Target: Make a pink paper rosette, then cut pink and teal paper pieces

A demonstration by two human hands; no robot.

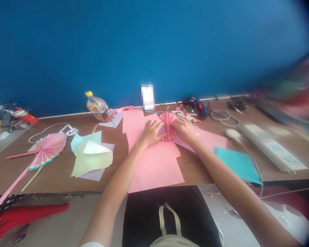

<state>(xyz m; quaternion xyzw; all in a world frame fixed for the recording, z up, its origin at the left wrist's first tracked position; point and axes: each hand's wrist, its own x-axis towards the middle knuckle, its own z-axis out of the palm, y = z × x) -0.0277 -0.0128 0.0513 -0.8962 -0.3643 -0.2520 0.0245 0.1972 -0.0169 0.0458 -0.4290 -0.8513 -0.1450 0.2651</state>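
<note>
A pleated pink paper fan [167,120] is spread between my hands above the pink paper sheets [154,168]. My left hand [152,132] grips its left side, thumb toward the folded middle. On the right side, the fingers of my right hand [184,128] are closed on the pleats. The fan's folds splay out at top and bottom and gather at the centre. The fingertips of both hands are partly hidden by the paper.
At the left lies a finished-looking pleated fan [50,147] with paper strips. Nearby are pastel sheets [92,161] and a leaning drink bottle [99,108]. Rightward are a teal sheet [237,163], a power strip [273,147], a white plug [232,133] and a glue gun [201,107].
</note>
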